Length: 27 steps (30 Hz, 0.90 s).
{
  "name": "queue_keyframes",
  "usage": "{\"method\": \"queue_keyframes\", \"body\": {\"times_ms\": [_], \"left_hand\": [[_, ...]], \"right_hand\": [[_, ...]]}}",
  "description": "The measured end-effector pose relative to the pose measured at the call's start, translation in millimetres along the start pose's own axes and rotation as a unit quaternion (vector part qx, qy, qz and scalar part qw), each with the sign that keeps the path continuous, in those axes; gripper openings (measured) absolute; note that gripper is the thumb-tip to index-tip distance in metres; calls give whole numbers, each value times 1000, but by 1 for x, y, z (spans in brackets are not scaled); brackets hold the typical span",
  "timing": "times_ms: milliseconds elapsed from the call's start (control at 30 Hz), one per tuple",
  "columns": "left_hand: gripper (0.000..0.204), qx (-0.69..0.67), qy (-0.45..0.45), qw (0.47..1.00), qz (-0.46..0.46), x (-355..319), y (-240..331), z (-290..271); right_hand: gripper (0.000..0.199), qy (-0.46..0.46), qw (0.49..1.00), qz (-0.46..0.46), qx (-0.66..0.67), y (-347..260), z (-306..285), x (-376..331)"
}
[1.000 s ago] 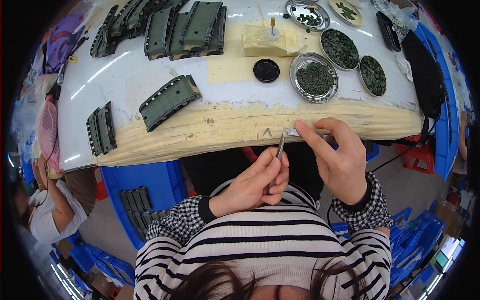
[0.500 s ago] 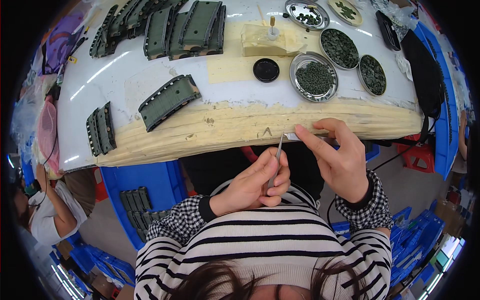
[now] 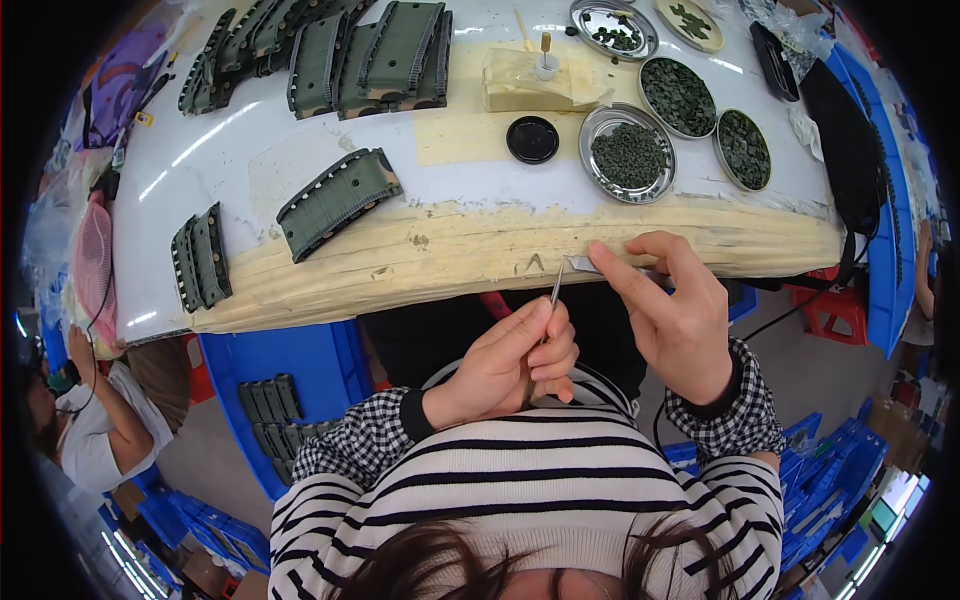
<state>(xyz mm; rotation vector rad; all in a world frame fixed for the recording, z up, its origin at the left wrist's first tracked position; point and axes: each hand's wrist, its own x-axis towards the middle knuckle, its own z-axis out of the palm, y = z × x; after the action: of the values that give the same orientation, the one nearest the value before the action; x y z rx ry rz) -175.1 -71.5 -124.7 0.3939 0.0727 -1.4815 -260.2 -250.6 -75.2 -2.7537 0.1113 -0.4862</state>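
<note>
Metal tweezers point(image 3: 557, 286) stand nearly upright in my left hand point(image 3: 515, 358), whose fingers are closed round them. My right hand point(image 3: 685, 325) grips a craft knife point(image 3: 582, 265), with the index finger stretched along its blade. The tweezer tips and the blade's point meet, or almost meet, just over the front edge of the taped table point(image 3: 450, 240). Any small piece between them is too tiny to make out. Left of my hands, a curved green part with toothed edges point(image 3: 338, 203) lies near the edge, and a similar green part point(image 3: 202, 257) is farther left.
More green parts point(image 3: 400, 50) are stacked at the back left. Dishes of small green pieces point(image 3: 628, 158) and a black lid point(image 3: 532, 140) lie at the back right, near a small pot with a brush point(image 3: 546, 66). A blue crate point(image 3: 345, 370) holds parts below. Another person point(image 3: 115, 425) is at left.
The tweezers have turned more upright, and my left fingers have shifted along them. The knife blade has edged slightly up and stays at the tweezer tips.
</note>
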Motion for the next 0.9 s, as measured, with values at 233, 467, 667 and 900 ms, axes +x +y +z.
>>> {"method": "queue_keyframes", "body": {"times_ms": [233, 467, 667, 900], "left_hand": [[34, 18, 20, 1000, 2, 1, 2, 6], [36, 22, 33, 999, 30, 5, -1, 6], [36, -30, 6, 999, 8, 4, 3, 4], [34, -2, 30, 1000, -3, 7, 6, 9]], "right_hand": [[53, -1, 1000, -24, 16, 1, 1, -2], [53, -4, 999, -18, 34, 2, 0, 0], [52, 3, 1000, -16, 20, -1, 2, 0], [51, 8, 1000, -13, 4, 1, 4, -5]]}}
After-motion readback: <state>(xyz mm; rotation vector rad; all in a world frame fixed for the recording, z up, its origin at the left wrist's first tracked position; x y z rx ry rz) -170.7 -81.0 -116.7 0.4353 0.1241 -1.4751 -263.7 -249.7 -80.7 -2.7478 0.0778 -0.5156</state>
